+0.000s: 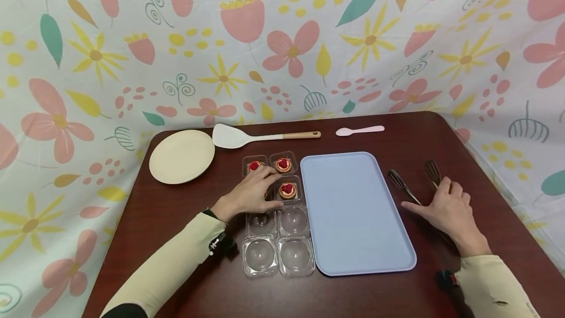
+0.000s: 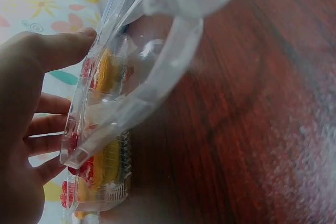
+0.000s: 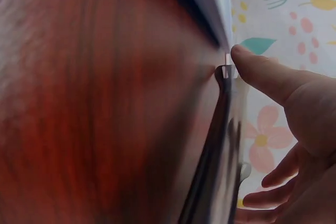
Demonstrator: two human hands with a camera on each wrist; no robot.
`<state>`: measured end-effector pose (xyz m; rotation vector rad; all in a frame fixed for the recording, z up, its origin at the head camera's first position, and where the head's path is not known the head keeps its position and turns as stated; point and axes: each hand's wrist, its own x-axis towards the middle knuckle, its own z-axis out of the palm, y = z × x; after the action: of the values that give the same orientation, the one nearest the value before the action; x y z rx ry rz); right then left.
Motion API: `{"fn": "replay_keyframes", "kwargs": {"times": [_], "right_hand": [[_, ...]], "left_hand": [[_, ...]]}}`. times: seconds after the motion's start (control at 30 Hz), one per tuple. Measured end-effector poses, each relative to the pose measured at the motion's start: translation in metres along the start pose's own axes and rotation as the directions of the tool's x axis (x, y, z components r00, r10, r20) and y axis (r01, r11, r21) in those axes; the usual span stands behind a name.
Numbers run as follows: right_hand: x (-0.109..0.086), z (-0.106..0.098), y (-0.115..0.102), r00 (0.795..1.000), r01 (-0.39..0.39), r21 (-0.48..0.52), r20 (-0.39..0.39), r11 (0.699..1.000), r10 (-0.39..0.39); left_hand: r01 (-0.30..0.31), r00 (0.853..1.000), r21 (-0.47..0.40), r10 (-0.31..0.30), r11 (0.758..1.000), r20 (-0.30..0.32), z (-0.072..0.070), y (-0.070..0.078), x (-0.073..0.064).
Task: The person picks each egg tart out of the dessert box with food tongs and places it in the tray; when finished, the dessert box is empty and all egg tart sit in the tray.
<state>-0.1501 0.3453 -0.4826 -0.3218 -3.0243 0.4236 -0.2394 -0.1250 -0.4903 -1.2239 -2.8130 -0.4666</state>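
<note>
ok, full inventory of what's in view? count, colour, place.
plate: 1, cream, table's back left
spatula: 1, white with wood-coloured handle, back, right of plate
spoon: 1, pink, back, behind tray
tray: 1, light blue, right of box
box: 1, clear, open, mid-table
tarts: 4 visible (one mostly hidden), golden with red tops, box's back half
tongs: 1 pair, metallic, right of tray
table: 1, dark red-brown, under everything
cloth: white, floral print, behind table
wrist cameras: 2, dark, one at each wrist
sleeves: 2, cream, lower left and lower right
left hand: 1, over box's back half
right hand: 1, over tongs
</note>
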Motion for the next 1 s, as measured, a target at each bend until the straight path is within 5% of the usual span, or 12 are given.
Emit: {"fn": "replay_keyframes", "kwargs": {"times": [0.5,0.8,1.0], "right_hand": [[0.0,0.013,0.014,0.998,0.064,-0.049,-0.018,0.997,-0.065],[0.006,0.009,0.015,0.998,0.041,-0.041,0.043,0.998,-0.039],[0.009,0.003,0.01,0.998,0.067,-0.017,0.009,0.998,-0.067]], "left_hand": [[0.009,1.0,0.03,-0.01,1.0,0.023,0.004,-0.002,0.006],[0.011,1.0,0.031,-0.012,0.999,0.028,0.005,-0.003,0.008],[0.016,0.999,0.035,-0.017,0.999,0.028,0.005,-0.003,0.007]]}}
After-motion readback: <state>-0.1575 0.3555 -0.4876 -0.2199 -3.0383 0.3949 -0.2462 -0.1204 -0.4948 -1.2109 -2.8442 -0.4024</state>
